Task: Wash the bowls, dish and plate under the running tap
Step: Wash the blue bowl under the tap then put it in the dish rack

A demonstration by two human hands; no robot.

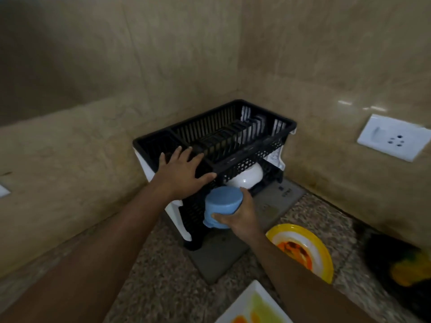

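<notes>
Against beige tiled walls on the speckled bench [163,271]: left hand [184,170] flat, steadying black rack [233,136]; right hand [242,216] gripping upturned blue bowl [221,206] at lower shelf beside white bowl [246,178]; best slid in level, gently, clear of its neighbour.

Head cam, single wide-angle view, no 2nd view to overlap. Looks fwd and down from above into a counter corner. Two-tier dish rack [217,145] centre frame, mid-distance, at arm's reach. Both forearms enter from near edge. Walls fill far and upper frame; wall socket [394,137] far right. Speckled countertop [163,271] nearest, bottom; edges blurred.
</notes>
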